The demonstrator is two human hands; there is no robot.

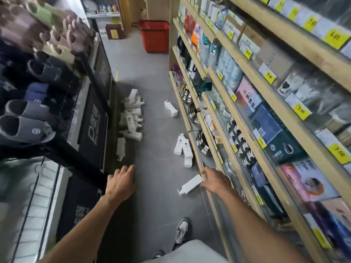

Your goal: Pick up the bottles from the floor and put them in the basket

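Bottles are scattered on the floor (152,76) down the aisle: a heap (132,115) along the left rack (91,118), a pair (183,149) by the right shelves (218,103), one (190,184) nearest. The basket (154,36) sits at the far end, well apart from them.

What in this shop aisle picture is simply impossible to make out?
- Inside of the red basket: head view, far off, its walls hide any contents.
- Bottle pile count: overlapping, small, blurred.
- Nearest bottle: the right hand covers its base; grip unclear.
- Bottle labels: too small.
- Left hand: palm faces away.
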